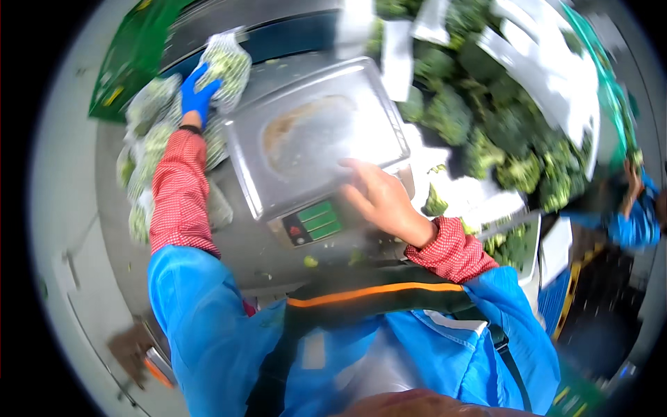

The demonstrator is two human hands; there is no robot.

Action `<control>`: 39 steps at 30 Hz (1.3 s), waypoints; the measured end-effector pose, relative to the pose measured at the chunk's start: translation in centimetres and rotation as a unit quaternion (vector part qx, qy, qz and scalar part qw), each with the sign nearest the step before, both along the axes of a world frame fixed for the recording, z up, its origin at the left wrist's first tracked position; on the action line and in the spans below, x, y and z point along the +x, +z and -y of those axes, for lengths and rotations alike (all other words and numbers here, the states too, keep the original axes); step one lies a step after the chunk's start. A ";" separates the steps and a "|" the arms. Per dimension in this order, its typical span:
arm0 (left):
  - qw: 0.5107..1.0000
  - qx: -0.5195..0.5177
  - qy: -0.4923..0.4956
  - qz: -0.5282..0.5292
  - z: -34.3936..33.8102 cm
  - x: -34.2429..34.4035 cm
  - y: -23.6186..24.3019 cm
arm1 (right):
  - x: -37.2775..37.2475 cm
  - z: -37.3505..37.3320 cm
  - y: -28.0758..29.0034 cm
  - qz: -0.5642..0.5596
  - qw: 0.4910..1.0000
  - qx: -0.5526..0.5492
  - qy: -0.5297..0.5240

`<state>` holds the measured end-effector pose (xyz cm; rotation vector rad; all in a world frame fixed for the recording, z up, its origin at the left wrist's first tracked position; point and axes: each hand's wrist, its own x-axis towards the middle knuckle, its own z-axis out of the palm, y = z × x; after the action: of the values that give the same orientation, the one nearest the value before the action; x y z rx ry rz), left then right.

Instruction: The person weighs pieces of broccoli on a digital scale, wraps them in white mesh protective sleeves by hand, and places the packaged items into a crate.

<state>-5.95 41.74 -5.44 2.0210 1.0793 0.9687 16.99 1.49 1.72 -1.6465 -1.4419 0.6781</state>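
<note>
My left hand [197,94], in a blue glove, is at the back left with thumb and forefinger apart around the edge of a broccoli head in a white net sleeve [228,64]. More netted heads [154,163] lie heaped beneath and beside my left forearm. My right hand [379,198] is bare and slightly blurred, its fingers loosely stretched over the near right edge of a weighing scale [313,125]. Nothing shows in its fingers. The scale's wide metal pan bears only a brownish smear, and its green-buttoned panel [313,224] faces me.
Loose broccoli heads [511,125] with white sheets [549,76] are piled at the right. A small floret [435,201] lies beside the scale. At the back left stands a green crate [132,59]. Another person's blue sleeve [636,219] shows at the far right.
</note>
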 end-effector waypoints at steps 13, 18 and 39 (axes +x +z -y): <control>0.991 -0.082 -0.039 0.101 10.6 7.2 4.2 | 15.1 10.7 -6.4 0.426 0.804 -0.247 -0.333; 0.968 -0.189 -0.153 0.063 24.8 8.9 7.1 | 16.5 12.5 -5.9 0.164 0.898 -0.129 -0.386; 0.975 -0.113 -0.191 0.009 40.9 10.7 8.6 | 15.4 -4.6 -1.0 0.317 0.939 0.100 -0.087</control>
<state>4.70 0.82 3.19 1.9303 0.7149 0.6322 32.39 6.05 0.74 -1.8856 -1.7017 -0.1259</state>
